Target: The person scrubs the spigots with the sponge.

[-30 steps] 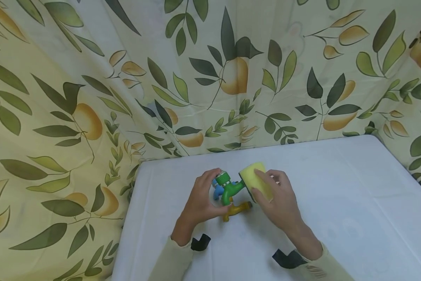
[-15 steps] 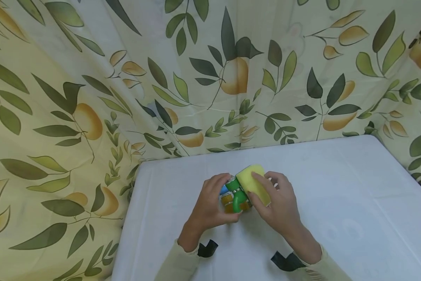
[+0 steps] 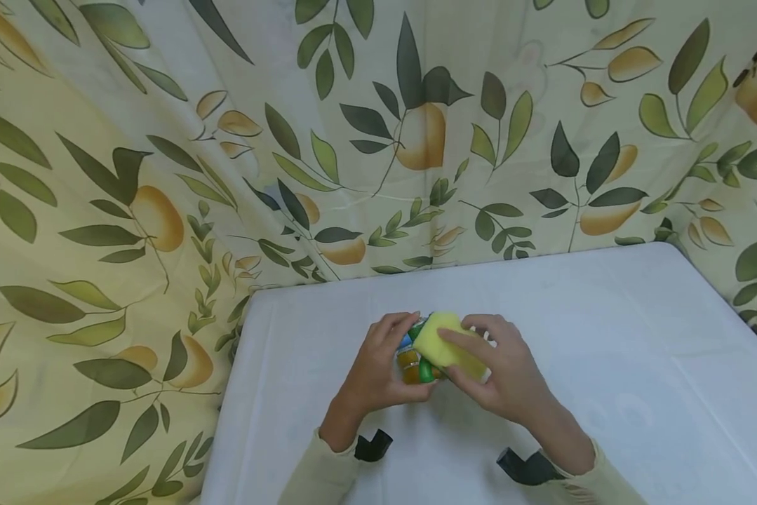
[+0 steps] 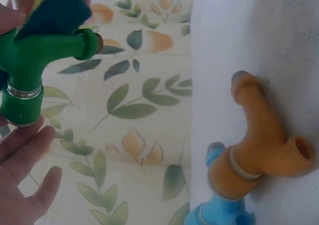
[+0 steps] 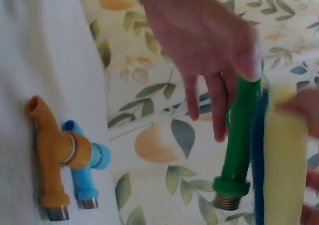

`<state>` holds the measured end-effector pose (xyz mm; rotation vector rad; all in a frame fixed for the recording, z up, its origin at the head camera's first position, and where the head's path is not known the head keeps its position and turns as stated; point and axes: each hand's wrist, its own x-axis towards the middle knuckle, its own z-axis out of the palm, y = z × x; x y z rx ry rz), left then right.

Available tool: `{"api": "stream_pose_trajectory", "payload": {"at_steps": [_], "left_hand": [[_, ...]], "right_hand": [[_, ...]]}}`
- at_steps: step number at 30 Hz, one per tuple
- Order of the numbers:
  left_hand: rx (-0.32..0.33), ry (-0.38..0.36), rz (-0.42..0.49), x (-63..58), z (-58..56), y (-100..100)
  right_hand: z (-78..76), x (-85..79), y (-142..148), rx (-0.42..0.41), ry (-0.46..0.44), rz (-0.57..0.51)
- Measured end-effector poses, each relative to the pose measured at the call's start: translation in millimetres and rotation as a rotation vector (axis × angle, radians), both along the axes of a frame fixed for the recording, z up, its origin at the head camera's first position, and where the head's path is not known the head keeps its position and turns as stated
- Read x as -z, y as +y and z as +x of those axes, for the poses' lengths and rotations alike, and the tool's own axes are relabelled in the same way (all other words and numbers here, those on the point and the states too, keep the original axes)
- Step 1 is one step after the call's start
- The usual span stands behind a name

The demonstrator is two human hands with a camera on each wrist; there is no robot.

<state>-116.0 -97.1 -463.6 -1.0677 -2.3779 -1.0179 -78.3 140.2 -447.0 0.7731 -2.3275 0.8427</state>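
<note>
My left hand point(image 3: 373, 372) grips a green plastic tap point(image 4: 45, 60), its fingers at the ribbed cap and the thumb at the spout end. In my right hand point(image 3: 507, 368) is a yellow sponge point(image 3: 444, 344), pinched between thumb and fingers. The sponge's dark blue-green scouring side lies against the green tap and covers most of it in the head view. The right wrist view shows the tap's threaded brass end point(image 5: 227, 202) pointing down. An orange tap point(image 5: 52, 160) and a blue tap point(image 5: 83, 172) lie side by side on the table, partly hidden by my left hand.
A white-covered table point(image 3: 593, 351) stretches out around the hands. Behind it and to the left hangs a cloth point(image 3: 163, 175) printed with leaves and fruit. Black pieces point(image 3: 373, 446) sit at both wrists, by the cream sleeves point(image 3: 318, 473).
My left hand has shifted slightly right with the green tap, which has turned. The sponge has moved left and down from the tap's threaded end over its body.
</note>
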Motion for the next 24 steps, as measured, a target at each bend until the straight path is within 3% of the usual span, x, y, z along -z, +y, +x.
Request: {"api": "stream_pose_trajectory", "payload": {"at_steps": [8, 13, 21, 24], "left_hand": [[0.019, -0.038, 0.000, -6.5, 0.3, -4], [0.052, -0.011, -0.012, -10.2, 0.5, -5], [0.101, 0.005, 0.009, -15.0, 3.1, -3], [0.096, 0.002, 0.046, -15.1, 4.5, -3]], "right_hand": [[0.7, -5.5, 9, -0.082, -0.039, 0.000], [-2.4, -6.3, 11, -0.138, 0.005, -0.014], [-3.0, -8.3, 13, -0.089, -0.024, -0.023], [-3.3, -8.5, 14, -0.007, -0.023, -0.043]]}}
